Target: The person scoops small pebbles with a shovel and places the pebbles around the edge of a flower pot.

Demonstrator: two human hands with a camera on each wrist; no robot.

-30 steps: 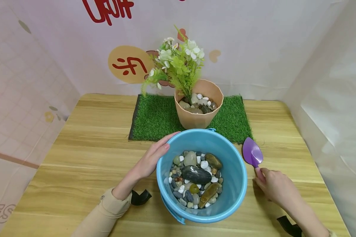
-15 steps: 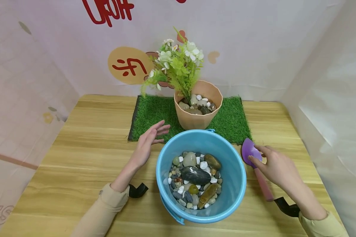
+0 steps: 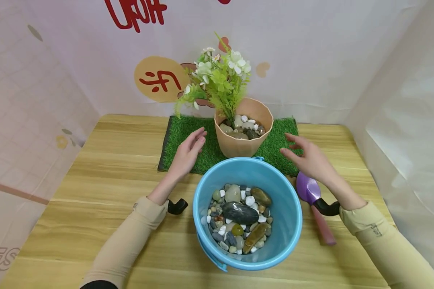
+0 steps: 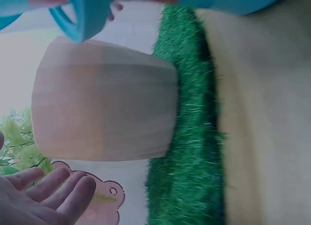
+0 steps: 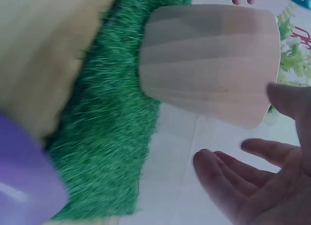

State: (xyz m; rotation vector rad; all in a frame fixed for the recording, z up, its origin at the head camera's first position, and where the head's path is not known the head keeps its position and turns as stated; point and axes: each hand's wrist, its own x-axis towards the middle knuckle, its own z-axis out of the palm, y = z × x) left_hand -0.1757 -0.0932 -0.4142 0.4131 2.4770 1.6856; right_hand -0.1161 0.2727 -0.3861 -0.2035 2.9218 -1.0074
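A peach flower pot [image 3: 238,147] stands upright on the green turf mat [image 3: 282,128], with pebbles and a white-flowered plant [image 3: 218,80] in it. My left hand [image 3: 187,154] is left of the pot, fingers relaxed and apart from it. On the other side my right hand [image 3: 308,157] is held over the mat, thumb and fingers spread, holding nothing. In the right wrist view, its fingers [image 5: 218,179] point toward the pot wall [image 5: 209,60]. A purple trowel [image 3: 308,188] with a pink handle lies on the table, partly covered by the right wrist strap.
In front of the pot stands a blue bucket [image 3: 294,224] with pebbles and larger stones [image 3: 240,212] inside, its handle hanging down. The wooden table [image 3: 123,160] ends at the back against a printed white curtain [image 3: 304,60].
My right hand has let go of the trowel, which stays on the table, and moved forward to the pot's right. My left hand has left the bucket rim and moved forward to the pot's left.
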